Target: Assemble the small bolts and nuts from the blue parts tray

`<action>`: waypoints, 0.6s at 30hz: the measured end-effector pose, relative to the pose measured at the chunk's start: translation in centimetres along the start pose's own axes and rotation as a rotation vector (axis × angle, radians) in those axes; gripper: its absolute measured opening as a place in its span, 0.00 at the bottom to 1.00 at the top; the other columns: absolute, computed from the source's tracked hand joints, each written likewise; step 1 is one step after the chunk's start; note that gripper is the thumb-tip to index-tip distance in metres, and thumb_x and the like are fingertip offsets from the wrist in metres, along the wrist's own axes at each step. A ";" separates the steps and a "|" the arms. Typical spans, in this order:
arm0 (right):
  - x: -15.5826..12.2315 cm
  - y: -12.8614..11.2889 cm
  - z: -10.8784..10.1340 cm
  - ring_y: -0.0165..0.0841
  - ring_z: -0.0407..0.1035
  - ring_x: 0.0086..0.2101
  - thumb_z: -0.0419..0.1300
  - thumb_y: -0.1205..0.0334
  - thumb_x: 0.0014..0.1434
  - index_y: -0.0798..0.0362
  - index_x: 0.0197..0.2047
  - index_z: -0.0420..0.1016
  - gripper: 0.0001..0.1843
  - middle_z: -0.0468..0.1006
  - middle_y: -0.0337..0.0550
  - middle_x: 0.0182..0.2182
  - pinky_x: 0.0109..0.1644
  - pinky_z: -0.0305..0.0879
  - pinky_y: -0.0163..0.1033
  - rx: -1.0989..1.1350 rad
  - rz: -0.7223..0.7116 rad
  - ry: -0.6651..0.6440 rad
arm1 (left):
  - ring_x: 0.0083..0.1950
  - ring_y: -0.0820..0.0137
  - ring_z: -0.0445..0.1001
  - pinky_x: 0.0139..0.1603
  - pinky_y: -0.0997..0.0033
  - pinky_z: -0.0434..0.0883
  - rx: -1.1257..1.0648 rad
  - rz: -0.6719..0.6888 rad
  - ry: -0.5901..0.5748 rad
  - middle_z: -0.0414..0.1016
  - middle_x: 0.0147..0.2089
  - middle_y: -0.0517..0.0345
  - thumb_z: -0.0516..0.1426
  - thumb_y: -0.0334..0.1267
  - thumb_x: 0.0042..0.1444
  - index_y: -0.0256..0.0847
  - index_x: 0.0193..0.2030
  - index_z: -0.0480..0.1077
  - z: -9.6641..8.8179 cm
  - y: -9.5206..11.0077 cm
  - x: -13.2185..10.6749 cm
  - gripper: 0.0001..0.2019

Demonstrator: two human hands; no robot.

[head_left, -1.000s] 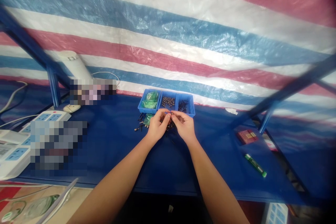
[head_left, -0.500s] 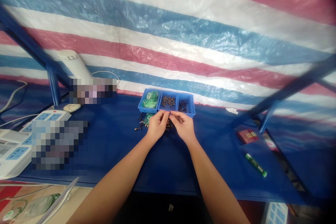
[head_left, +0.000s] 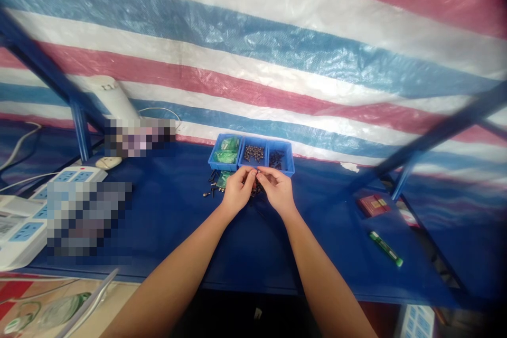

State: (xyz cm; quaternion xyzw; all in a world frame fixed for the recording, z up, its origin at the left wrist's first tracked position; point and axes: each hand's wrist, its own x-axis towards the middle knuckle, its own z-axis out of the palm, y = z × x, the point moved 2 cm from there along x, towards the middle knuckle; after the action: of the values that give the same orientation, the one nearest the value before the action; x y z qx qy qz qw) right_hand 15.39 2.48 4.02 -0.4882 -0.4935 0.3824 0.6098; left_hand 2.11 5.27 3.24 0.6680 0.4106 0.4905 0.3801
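Observation:
My left hand (head_left: 236, 189) and my right hand (head_left: 278, 188) meet fingertip to fingertip over the blue table (head_left: 166, 211), pinching a tiny dark part (head_left: 256, 171) between them. Just behind the fingers stand three joined blue bins (head_left: 252, 155): green pieces on the left, small brownish parts in the middle, dark parts on the right. Loose small dark parts (head_left: 212, 186) and a green piece (head_left: 224, 178) lie on the table by my left hand. More parts lie under my hands, mostly hidden.
White power strips (head_left: 24, 216) and cables sit at the left edge, with a white lamp base (head_left: 111, 96) behind. A red box (head_left: 372, 205) and a green lighter (head_left: 386, 249) lie at the right. Blue frame bars (head_left: 435, 134) slant on both sides. A striped tarp (head_left: 277, 63) hangs behind.
Both hands stay at the same spot; only the fingertips shift slightly around the small part.

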 end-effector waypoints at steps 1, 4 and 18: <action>0.0 0.0 0.0 0.39 0.77 0.39 0.65 0.55 0.54 0.52 0.43 0.80 0.15 0.82 0.45 0.40 0.46 0.74 0.44 -0.003 0.002 -0.004 | 0.24 0.75 0.69 0.27 0.77 0.66 0.012 -0.004 0.003 0.70 0.24 0.62 0.52 0.46 0.62 0.39 0.37 0.70 -0.1 0.0 0.0 0.13; -0.1 0.0 0.1 0.38 0.77 0.39 0.65 0.55 0.54 0.52 0.43 0.80 0.14 0.82 0.45 0.40 0.46 0.74 0.43 -0.014 0.002 -0.005 | 0.25 0.75 0.69 0.27 0.77 0.66 0.022 -0.012 0.009 0.70 0.24 0.62 0.52 0.47 0.63 0.39 0.35 0.70 -0.1 0.0 0.0 0.14; -0.1 -0.1 0.1 0.38 0.77 0.37 0.65 0.56 0.53 0.53 0.43 0.80 0.14 0.82 0.45 0.39 0.46 0.74 0.44 0.021 0.010 -0.017 | 0.24 0.75 0.69 0.27 0.77 0.66 0.043 -0.003 0.029 0.69 0.23 0.63 0.52 0.47 0.63 0.40 0.37 0.69 0.0 -0.4 0.0 0.13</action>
State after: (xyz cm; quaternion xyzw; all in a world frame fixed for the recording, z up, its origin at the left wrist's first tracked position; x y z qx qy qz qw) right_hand 15.26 2.42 4.15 -0.4810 -0.4921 0.3949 0.6086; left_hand 2.05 5.43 2.93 0.6683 0.4276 0.4905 0.3605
